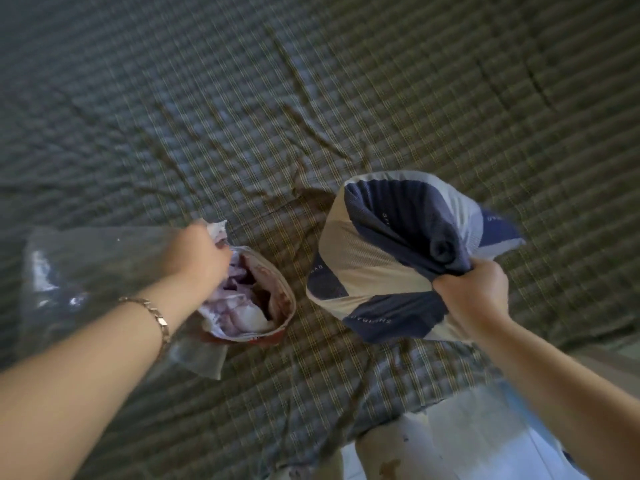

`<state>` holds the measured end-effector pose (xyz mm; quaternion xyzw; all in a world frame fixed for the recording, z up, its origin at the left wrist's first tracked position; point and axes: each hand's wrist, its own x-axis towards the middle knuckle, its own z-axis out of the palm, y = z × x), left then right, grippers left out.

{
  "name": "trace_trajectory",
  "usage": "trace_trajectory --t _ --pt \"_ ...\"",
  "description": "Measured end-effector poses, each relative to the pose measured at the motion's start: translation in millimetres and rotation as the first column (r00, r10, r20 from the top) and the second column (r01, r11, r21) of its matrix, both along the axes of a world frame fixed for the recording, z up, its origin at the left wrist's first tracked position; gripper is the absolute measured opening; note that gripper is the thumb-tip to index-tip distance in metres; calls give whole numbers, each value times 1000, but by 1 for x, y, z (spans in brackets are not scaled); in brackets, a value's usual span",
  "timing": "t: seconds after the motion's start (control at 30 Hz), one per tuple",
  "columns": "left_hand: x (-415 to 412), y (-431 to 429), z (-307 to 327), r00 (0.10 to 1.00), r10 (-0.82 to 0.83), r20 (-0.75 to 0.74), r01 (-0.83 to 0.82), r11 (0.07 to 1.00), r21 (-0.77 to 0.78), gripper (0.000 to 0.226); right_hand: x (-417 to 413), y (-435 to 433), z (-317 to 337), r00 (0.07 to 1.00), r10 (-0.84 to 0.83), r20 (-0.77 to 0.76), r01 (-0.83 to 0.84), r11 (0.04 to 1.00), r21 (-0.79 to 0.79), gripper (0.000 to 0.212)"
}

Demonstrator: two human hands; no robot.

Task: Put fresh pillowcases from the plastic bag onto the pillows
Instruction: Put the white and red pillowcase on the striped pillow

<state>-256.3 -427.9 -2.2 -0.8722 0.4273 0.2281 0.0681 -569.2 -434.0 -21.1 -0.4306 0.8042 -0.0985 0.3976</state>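
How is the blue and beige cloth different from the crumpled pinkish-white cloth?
The navy-and-beige block-patterned cloth is bigger and puffed up; the crumpled pinkish-white cloth is smaller and wrinkly. The right hand grips the navy one; the left hand holds the pinkish one beside a clear plastic bag. Both are over the checked bedsheet.

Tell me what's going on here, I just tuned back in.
A person leans over a checked sheet. The right hand grips the bunched end of a navy-and-cream pillow. The left hand holds the edge of a crumpled pink-and-white cloth, beside a clear plastic bag that lies under the forearm. Blur hides whether that cloth is a pillowcase.
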Motion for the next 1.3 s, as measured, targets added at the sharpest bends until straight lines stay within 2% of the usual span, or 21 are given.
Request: trace_trajectory --t 0.07,0.13,0.2,0.27,0.3,0.4,0.47,0.53,0.63,0.7,0.8,0.87,0.93,1.0,1.07,1.13,1.17,1.2,1.23,1.27,1.3 --pt "-3 6 8 981 135 -136 -145 987 -63 24 -1 9 22 995 18 95 -11 997 -74 18" --pt "-2 11 20 934 232 -273 -278 950 -143 33 -6 16 44 982 64 177 -36 987 -157 25" --pt "-5 15 32 882 282 -377 -372 909 -190 41 -14 19 66 949 211 236 -147 954 -260 22" --pt "-12 20 48 848 269 -458 -395 895 -206 41 -19 20 86 888 382 256 -278 889 -363 48" --pt "-16 23 55 833 245 -497 -390 896 -212 40 -22 21 91 848 465 255 -347 850 -396 54" --pt "-30 27 72 779 123 -615 -338 908 -247 29 -15 18 101 721 655 227 -539 736 -411 40" --pt "-40 24 76 770 20 -637 -269 916 -297 29 -1 20 105 581 784 219 -658 610 -442 23" --pt "-49 23 75 745 -137 -652 -134 928 -348 30 13 23 102 461 862 213 -728 504 -464 22" --pt "-62 24 79 675 -409 -614 112 880 -462 33 33 30 90 376 895 240 -790 445 -421 17" --pt "-71 28 85 625 -555 -548 245 807 -538 41 42 36 80 395 884 252 -798 466 -382 20" --pt "-80 49 81 545 -755 -365 487 639 -595 40 51 45 68 498 824 269 -714 566 -411 32" --pt "-79 67 69 519 -737 -432 474 669 -572 40 52 53 63 593 754 283 -611 650 -451 35" --pt "-72 79 59 548 -691 -472 405 713 -572 43 48 58 62 720 652 237 -505 727 -465 25" --pt "-69 86 56 545 -727 -418 426 669 -609 45 42 57 63 814 543 207 -430 802 -414 45" --pt "-79 87 61 468 -796 -385 443 588 -676 40 42 50 65 818 495 293 -405 857 -319 65" --pt "-103 84 73 355 -871 -338 443 476 -760 36 43 41 67 790 357 499 -279 933 -227 47" --pt "-114 81 78 307 -899 -313 445 426 -788 36 42 37 68 778 371 507 -280 927 -249 39" --pt "-122 79 79 277 -918 -282 457 384 -802 36 42 33 72 786 434 440 -337 898 -284 30" --pt "-125 78 76 278 -930 -242 483 353 -801 36 40 30 74 799 467 378 -373 879 -298 22" --pt "-121 78 69 324 -925 -198 520 349 -780 40 37 27 76 831 445 334 -354 886 -301 30" --pt "-114 79 58 414 -896 -161 552 388 -738 51 33 24 80 840 442 316 -351 885 -306 37"
